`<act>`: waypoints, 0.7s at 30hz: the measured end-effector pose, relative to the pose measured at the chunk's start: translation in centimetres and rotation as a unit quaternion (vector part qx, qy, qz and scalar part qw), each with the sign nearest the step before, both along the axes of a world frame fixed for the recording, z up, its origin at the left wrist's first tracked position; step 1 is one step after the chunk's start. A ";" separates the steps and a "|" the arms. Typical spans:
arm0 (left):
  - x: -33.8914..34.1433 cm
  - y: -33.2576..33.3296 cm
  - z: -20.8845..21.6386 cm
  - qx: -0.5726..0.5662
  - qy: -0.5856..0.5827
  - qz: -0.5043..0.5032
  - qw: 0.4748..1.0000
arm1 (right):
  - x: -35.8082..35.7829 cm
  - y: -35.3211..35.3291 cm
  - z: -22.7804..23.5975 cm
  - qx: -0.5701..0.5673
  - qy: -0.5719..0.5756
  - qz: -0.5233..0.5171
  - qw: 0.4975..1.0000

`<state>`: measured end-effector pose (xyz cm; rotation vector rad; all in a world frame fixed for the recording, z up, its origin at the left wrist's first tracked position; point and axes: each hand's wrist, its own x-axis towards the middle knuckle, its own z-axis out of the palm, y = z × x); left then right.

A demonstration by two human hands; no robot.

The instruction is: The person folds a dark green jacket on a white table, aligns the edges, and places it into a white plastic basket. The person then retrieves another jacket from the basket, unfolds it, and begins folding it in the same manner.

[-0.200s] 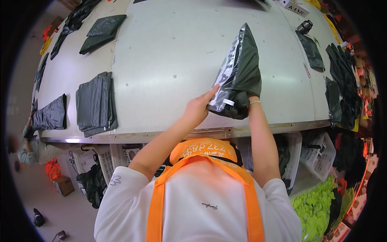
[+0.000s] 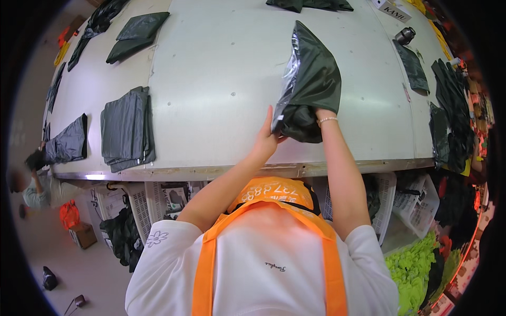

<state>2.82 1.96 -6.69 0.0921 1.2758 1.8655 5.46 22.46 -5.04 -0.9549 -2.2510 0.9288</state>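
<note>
Around the pale table (image 2: 211,126)
A dark bottle (image 2: 405,36) sits near a white box (image 2: 391,9); an orange bundle (image 2: 69,215) lies beside a cardboard box (image 2: 83,235).

Right grip (image 2: 325,112) mostly hidden by dark green bundle (image 2: 319,71); dark pieces (image 2: 328,5) at table's (image 2: 211,126) far edge cut off by picture's top; person (image 2: 35,195) by near-left corner blurred.

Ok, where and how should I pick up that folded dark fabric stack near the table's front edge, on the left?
Probably grip the folded dark fabric stack by its two long sides, coming from left and right and supporting it underneath. It lies flat, long sides running away from you, and its uneven layers could slip apart otherwise.
</note>
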 end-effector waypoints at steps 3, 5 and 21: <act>-1.7 0.6 -2.8 0.016 -0.149 -0.028 0.988 | -1.1 -1.3 2.8 -0.168 -0.058 0.078 0.981; -1.7 -0.2 -4.3 -0.003 -0.198 -0.009 0.980 | -0.4 -0.7 1.4 0.012 -0.138 0.157 0.978; -1.2 -1.3 -3.1 -0.004 -0.141 -0.024 0.990 | -5.0 -6.9 5.7 0.079 -0.367 0.239 0.896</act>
